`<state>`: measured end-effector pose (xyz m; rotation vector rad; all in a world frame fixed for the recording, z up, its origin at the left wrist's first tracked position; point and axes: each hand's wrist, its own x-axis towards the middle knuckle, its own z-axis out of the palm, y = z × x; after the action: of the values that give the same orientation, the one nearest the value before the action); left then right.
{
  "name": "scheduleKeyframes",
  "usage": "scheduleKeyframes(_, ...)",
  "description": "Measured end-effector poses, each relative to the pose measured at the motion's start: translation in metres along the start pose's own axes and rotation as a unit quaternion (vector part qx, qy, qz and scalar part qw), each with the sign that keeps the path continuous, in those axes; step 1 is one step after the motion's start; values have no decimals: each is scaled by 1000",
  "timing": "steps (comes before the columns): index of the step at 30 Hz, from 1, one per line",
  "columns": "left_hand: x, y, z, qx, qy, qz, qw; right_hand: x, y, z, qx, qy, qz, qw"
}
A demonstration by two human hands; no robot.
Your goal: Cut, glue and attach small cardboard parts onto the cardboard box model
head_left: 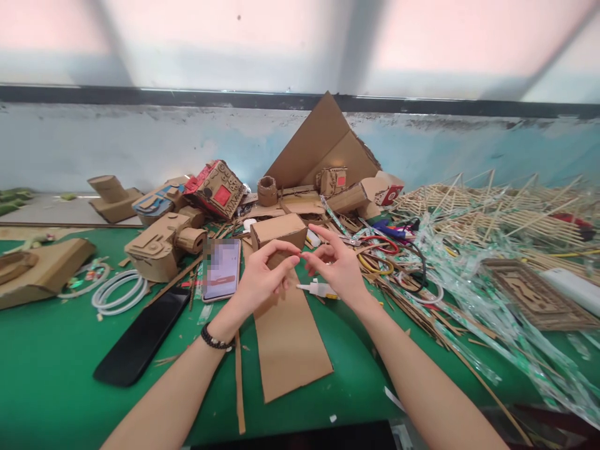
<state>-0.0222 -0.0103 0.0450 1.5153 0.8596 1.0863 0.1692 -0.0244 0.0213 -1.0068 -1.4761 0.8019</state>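
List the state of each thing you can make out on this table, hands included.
Left hand: thumb and index fingertips close together; any grip unclear.
Right hand: raised, fingers bent; any grip unclear.
Phone: screen lit.
Glue bottle: on its side, nozzle pointing left.
Cardboard sheet: lying flat.
Cardboard box: top covered.
White cable: coiled.
Large cardboard: standing, folded.

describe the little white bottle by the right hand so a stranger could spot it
On the green table, find the flat cardboard piece in the middle. Along its right edge, beside the right hand, lies a small white bottle with a yellow patch. Its thin nozzle points left, and it lies nearer the camera than the white item behind that hand.
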Motion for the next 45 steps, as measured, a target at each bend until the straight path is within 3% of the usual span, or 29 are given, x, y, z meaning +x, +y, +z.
scheduleKeyframes(4, -2, -1, -1, 28, 0, -1, 1000, -1, 1, 0, -53, -14, -29, 998)
scheduleKeyframes(15, -1, -3, -2, 138, 6, 77, 987, 0, 4, -4, -158, -22, -79, 984)
scheduleKeyframes(23, 2, -6, -9, 194, -29, 96, 976, 0, 7, -9, -234, -58, -115, 964)
scheduleKeyframes(37, 8, -15, -17, 244, -78, 141, 956, 0, 11, -14, -408, -104, -161, 892)
scheduleKeyframes(45, 6, -16, -18, 312, -125, 117, 935, 0, 11, -18, -516, -130, -197, 824)
